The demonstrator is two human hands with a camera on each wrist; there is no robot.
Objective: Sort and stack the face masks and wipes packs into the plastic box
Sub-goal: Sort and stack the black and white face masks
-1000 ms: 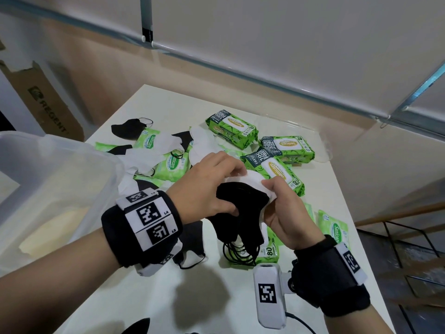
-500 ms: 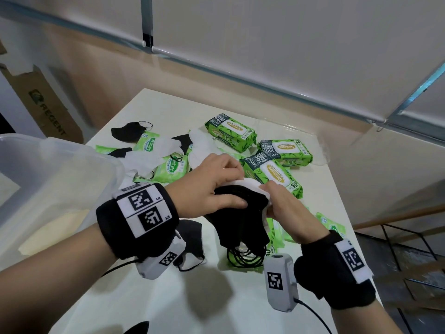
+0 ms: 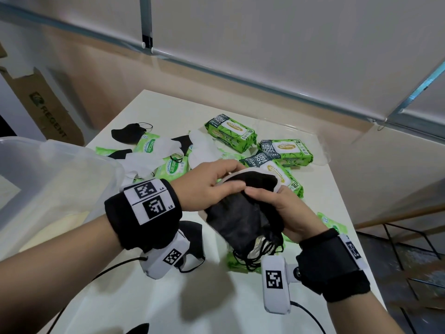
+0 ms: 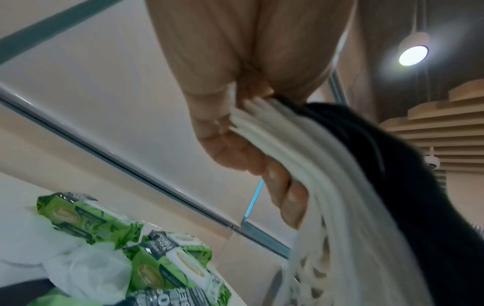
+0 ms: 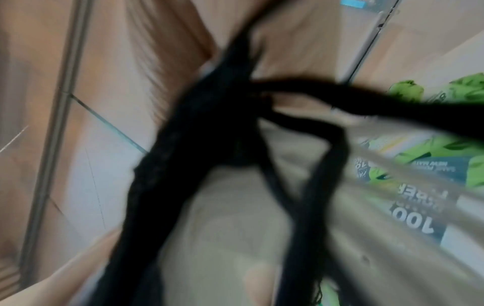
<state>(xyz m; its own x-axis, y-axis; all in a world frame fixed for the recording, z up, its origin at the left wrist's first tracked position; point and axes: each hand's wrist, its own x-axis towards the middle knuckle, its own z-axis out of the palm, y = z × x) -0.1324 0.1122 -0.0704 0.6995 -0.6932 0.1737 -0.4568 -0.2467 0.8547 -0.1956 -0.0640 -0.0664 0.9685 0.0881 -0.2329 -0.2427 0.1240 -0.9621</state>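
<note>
We read "REGENT" on the cardboard box [image 3: 51,109] at far left. The small flat wipes packs [image 3: 171,165] on the counter carry "Sanicare"; one [image 3: 147,143] also shows "15". The large wipes packs [image 3: 230,129] bear an oval logo too small to read, with "80" at a corner and "100% FIBER" on the dark panel of another [image 3: 261,158]. In the right wrist view a pack [image 5: 416,217] shows an inverted "100". Wristband tags [image 3: 150,198] read "L4" and "L5".

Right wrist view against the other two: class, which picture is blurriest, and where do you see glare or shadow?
Right wrist view: heavily smeared, the black mask straps mere streaks. Left wrist view: ceiling lamp flares; white masks slightly soft. Head view: sharp, arm shadows on the table.
</note>
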